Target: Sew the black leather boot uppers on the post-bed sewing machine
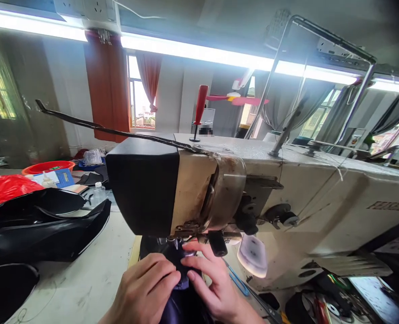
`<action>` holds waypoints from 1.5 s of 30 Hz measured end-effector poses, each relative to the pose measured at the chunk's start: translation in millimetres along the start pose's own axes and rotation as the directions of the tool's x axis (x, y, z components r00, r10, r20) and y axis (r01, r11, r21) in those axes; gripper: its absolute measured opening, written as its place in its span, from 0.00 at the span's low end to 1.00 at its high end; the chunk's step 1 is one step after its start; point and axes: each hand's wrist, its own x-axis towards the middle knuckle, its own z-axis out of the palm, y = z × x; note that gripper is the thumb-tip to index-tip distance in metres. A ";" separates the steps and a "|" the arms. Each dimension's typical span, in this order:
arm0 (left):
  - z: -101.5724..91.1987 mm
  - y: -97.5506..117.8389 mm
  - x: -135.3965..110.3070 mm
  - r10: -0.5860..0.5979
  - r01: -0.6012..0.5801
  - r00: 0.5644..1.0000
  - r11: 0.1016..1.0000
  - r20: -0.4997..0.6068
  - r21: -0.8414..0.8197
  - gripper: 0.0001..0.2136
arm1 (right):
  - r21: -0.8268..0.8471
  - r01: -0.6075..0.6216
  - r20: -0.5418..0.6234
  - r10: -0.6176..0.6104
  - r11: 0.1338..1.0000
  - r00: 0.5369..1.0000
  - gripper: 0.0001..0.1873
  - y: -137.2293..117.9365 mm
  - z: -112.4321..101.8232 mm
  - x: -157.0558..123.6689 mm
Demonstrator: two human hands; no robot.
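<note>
Dark, glossy leather-like material (172, 308) lies under the head of an industrial sewing machine (199, 180). Closed over the near edge of this material is my left hand (145, 288), its fingers curled together and the thumb hidden. My right hand (213, 274) rests on the same piece from the right, with fingers and thumb apart and the fingertips touching it. Just beyond my fingertips is the needle area (177, 243), partly covered by the machine head and my hands. Blue-handled snips (238, 281) lie beside my right wrist.
More black shaped pieces (47, 231) lie on the worktable (94, 274) at left, near a red plastic bag (10, 189) and a clear bottle (99, 191). A red screwdriver (201, 105) stands upright on the machine. A lit lamp (252, 255) hangs right of my hands.
</note>
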 end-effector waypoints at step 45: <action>12.1 -22.1 10.1 -0.010 0.006 0.999 0.996 0.042 0.084 0.11 | -0.112 0.304 0.185 -0.281 0.946 0.942 0.10 1.4 -14.2 38.8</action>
